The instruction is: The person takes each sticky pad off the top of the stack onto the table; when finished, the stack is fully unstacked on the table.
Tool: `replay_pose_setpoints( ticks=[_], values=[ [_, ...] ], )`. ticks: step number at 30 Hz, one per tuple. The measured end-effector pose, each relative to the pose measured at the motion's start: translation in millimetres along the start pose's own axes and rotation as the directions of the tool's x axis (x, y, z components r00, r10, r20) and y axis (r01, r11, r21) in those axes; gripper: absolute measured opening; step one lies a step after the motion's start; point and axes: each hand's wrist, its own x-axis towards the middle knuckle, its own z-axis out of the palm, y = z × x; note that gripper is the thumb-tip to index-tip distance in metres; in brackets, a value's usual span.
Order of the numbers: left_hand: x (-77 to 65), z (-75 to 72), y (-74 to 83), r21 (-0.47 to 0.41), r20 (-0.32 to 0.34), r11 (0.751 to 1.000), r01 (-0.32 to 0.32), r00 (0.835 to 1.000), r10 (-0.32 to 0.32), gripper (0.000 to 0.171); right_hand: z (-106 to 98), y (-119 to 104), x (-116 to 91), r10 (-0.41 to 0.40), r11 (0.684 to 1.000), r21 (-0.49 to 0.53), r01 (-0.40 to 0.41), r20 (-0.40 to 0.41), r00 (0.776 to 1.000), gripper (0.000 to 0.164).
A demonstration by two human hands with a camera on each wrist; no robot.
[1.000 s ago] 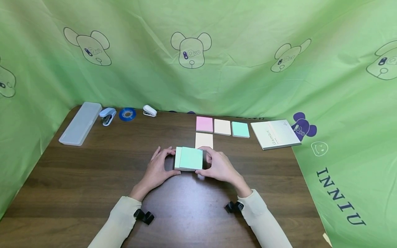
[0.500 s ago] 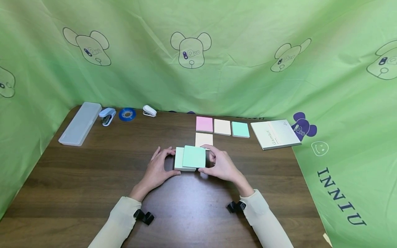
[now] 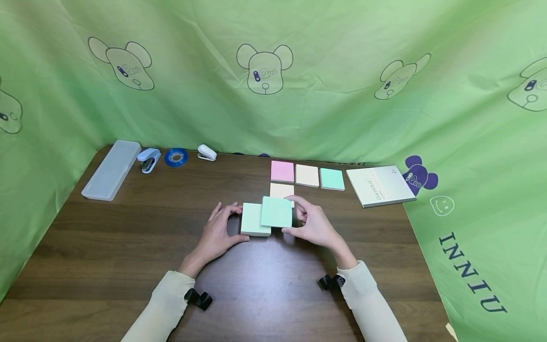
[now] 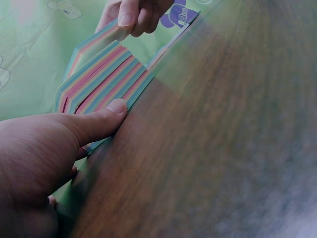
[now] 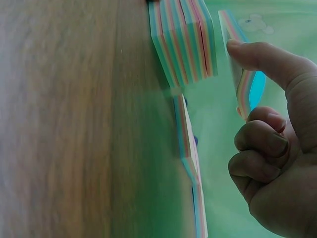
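Observation:
A thick stack of sticky note pads [image 3: 252,220] sits on the table in the head view, mint on top. My left hand [image 3: 216,233] grips it from the left, thumb at the near edge and fingers at the far one. In the left wrist view the side of the stack [image 4: 109,82] shows coloured stripes. My right hand [image 3: 315,229] pinches a thin mint sticky note pad [image 3: 277,212] between thumb and index finger. That pad [image 5: 242,91] is raised clear of the stack [image 5: 185,44] in the right wrist view, other fingers curled under.
Behind the hands lie pink [image 3: 282,171], cream [image 3: 306,175] and mint [image 3: 332,179] pads, with another cream pad [image 3: 281,190] in front. A white box [image 3: 380,185] is at right. A pencil case [image 3: 112,170], blue stapler [image 3: 148,159], tape roll [image 3: 175,157] and white stapler [image 3: 207,152] line the back left.
My right hand has drawn the thin mint pad rightward and up off the stack, uncovering more of the mint top beneath. My left hand has stayed in place on the stack.

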Motion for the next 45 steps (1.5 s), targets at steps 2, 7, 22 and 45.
replay_pose_setpoints(
  ticks=[2,7,22,45],
  values=[
    [-0.1,-0.3,0.2,0.001,0.002,1.000,0.000,1.000,0.000,0.074,-2.8,2.8,-0.7,0.006,1.000,-0.005,-0.006,-0.007,1.000,0.080],
    [-0.5,-0.5,0.5,0.004,0.003,1.000,-0.002,1.000,0.002,0.073,-10.0,10.1,-2.0,0.021,1.000,-0.008,-0.021,-0.019,1.000,0.080],
    [-0.4,-0.1,0.2,-0.004,0.000,1.000,-0.003,1.000,0.003,0.074,-31.9,31.1,-5.2,0.093,0.995,0.029,-0.092,-0.027,0.995,0.076],
    [-0.7,-1.1,1.4,-0.012,0.004,1.000,-0.007,1.000,0.007,0.075,-54.9,69.3,-12.7,0.162,0.987,0.023,-0.161,-0.054,0.985,0.080]
  ],
)
